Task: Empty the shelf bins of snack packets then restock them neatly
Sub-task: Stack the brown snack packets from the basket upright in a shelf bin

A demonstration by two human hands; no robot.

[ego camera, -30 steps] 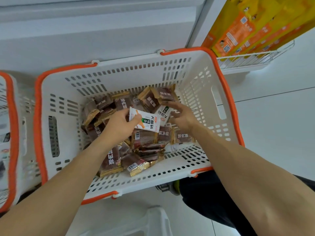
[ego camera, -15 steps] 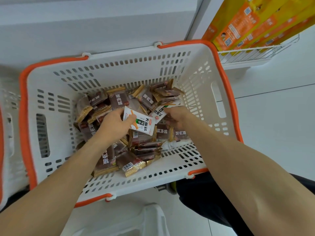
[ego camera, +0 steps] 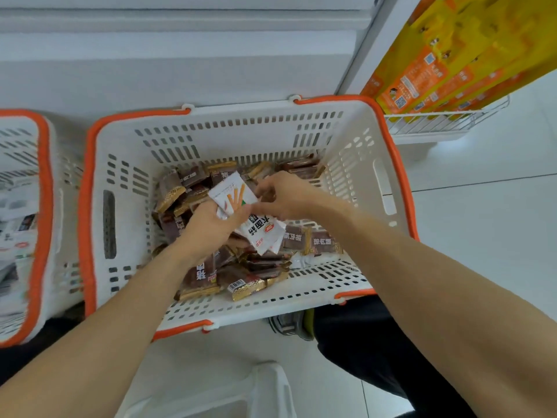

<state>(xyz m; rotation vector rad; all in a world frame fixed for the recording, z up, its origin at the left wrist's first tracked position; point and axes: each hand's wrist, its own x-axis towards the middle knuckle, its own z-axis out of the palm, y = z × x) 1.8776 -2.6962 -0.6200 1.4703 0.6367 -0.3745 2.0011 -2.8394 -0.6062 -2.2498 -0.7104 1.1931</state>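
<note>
The left hand gripped white packets in curled fingers; the right hand pinched their top edge, above brown packets in the basket.

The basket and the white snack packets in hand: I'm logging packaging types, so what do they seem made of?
The basket looks like rigid moulded plastic, matte white, with slotted walls and an orange rim. The white snack packets, gripped by the left hand and touched by the right hand, look like thin glossy printed plastic film, going by the sheen; a foil lining cannot be told.
</note>
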